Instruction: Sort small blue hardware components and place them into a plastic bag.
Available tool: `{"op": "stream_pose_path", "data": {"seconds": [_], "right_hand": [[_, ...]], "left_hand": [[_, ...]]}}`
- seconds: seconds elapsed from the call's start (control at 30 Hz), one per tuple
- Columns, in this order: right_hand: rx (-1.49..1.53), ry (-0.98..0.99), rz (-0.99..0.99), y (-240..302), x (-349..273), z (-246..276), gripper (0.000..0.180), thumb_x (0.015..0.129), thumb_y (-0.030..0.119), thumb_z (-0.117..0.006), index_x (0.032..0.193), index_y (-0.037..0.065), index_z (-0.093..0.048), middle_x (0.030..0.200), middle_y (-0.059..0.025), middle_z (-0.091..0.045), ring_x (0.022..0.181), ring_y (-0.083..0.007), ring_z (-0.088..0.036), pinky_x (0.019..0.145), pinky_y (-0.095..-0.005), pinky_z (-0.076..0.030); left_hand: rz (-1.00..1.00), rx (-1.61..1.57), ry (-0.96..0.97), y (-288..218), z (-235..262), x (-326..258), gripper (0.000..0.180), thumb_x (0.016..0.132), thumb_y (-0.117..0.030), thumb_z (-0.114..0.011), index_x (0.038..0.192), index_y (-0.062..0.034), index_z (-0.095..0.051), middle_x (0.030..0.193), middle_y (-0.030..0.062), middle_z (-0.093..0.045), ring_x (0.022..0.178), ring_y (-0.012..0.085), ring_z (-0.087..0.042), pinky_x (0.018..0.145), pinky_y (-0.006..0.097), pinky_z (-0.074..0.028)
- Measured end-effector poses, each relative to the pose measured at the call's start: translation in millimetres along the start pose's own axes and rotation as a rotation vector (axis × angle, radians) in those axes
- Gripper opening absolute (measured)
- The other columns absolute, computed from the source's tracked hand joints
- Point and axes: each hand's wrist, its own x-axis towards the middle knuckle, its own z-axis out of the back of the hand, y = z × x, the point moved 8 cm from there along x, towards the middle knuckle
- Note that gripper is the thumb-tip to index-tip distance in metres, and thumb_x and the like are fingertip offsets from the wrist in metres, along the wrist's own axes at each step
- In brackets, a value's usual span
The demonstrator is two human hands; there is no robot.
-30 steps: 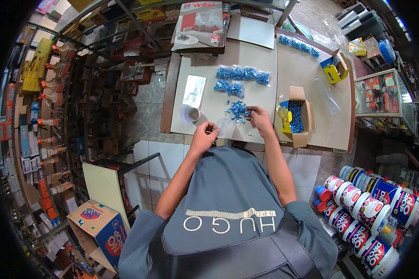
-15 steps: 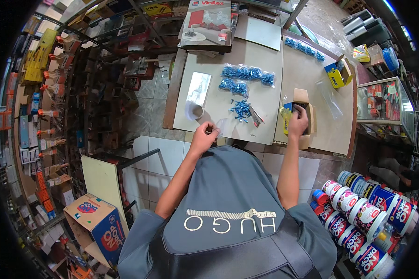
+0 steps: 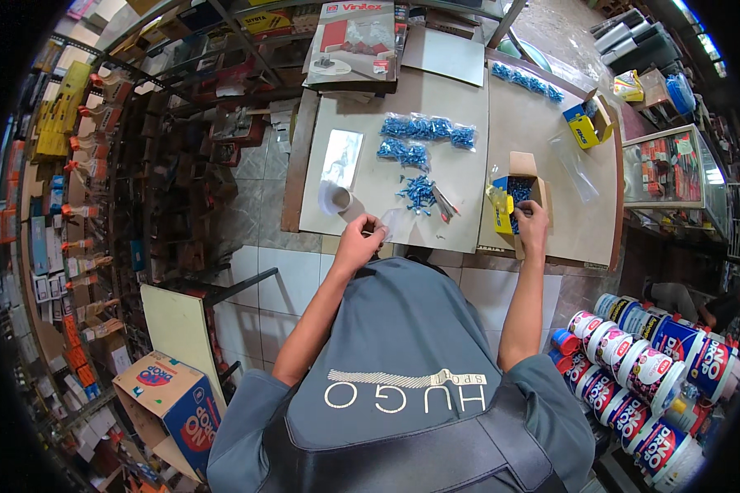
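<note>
My left hand (image 3: pixel 359 242), fingers pinched together, holds a small clear plastic bag (image 3: pixel 392 223) at the table's near edge. My right hand (image 3: pixel 534 225) is at the near right side of an open yellow and blue cardboard box (image 3: pixel 502 215), its fingertips curled over the box opening. Small blue fasteners (image 3: pixel 520 188) fill the box; whether any are in my fingers cannot be made out. A loose pile of blue fasteners (image 3: pixel 418 194) lies between my hands, with red-handled pliers or cutters (image 3: pixel 446 205) beside it.
Behind the pile lie filled clear bags of blue fasteners (image 3: pixel 426 128), with more bags (image 3: pixel 528 82) at the far right. A roll of clear plastic (image 3: pixel 335 200) stands left. A second yellow box (image 3: pixel 586 129), a flat clear bag (image 3: pixel 573 168) and a large carton (image 3: pixel 352 45) are also on the table (image 3: pixel 460 234).
My right hand has drawn back from deep inside the box toward its near right side, uncovering the blue fasteners. My left hand stays on the small bag. The view has shifted slightly.
</note>
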Motion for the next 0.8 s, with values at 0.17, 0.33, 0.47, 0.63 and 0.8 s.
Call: {"op": "stream_pose_path", "data": {"seconds": [0.17, 0.33, 0.47, 0.63, 0.8], "right_hand": [[0.44, -0.113, -0.088, -24.7, 0.3, 6.1, 0.023, 0.092, 0.006, -0.067, 0.113, -0.003, -0.067, 0.089, -0.0066, -0.071, 0.076, -0.0149, -0.066, 0.07, -0.0264, -0.054], [1.113, -0.01, -0.265, 5.3, -9.4, -17.7, 0.024, 0.096, 0.002, -0.062, 0.119, -0.004, -0.062, 0.108, -0.0103, -0.069, 0.09, -0.0168, -0.066, 0.078, -0.0292, -0.056], [1.3, 0.191, -0.29, 22.8, -13.7, -59.6, 0.024, 0.096, 0.001, -0.062, 0.12, -0.002, -0.063, 0.107, -0.0104, -0.068, 0.092, -0.018, -0.067, 0.081, -0.0326, -0.057], [1.266, 0.425, -0.401, 53.0, -38.0, -131.8, 0.021, 0.096, 0.003, -0.063, 0.116, -0.001, -0.064, 0.102, -0.0102, -0.068, 0.09, -0.0196, -0.067, 0.079, -0.0321, -0.057], [1.141, 0.542, -0.458, 61.5, -49.8, -180.8, 0.023, 0.094, 0.003, -0.065, 0.116, -0.004, -0.063, 0.098, -0.0099, -0.066, 0.088, -0.0213, -0.067, 0.075, -0.0302, -0.058]], "left_hand": [[-0.005, -0.001, -0.001, 0.6, 0.4, -0.5, 0.018, 0.089, -0.016, -0.069, 0.092, 0.0, -0.06, 0.076, 0.0037, -0.062, 0.064, 0.0101, -0.057, 0.06, 0.027, -0.048], [-0.014, -0.012, -0.004, 0.5, -0.6, -2.6, 0.018, 0.089, -0.015, -0.07, 0.091, 0.0, -0.06, 0.076, 0.0035, -0.062, 0.064, 0.0099, -0.058, 0.06, 0.026, -0.048], [-0.026, -0.01, 0.004, -3.3, -2.4, -2.7, 0.018, 0.09, -0.015, -0.069, 0.091, 0.0002, -0.059, 0.077, 0.0036, -0.062, 0.064, 0.0097, -0.058, 0.059, 0.026, -0.048], [-0.021, -0.001, -0.013, -4.1, 1.8, -6.1, 0.017, 0.09, -0.014, -0.069, 0.091, -0.0001, -0.059, 0.079, 0.0039, -0.062, 0.067, 0.0097, -0.059, 0.06, 0.026, -0.05], [-0.023, -0.009, -0.026, -3.9, 5.0, -9.6, 0.018, 0.09, -0.014, -0.07, 0.091, -0.0003, -0.059, 0.08, 0.0042, -0.063, 0.069, 0.0098, -0.06, 0.06, 0.026, -0.051]]}}
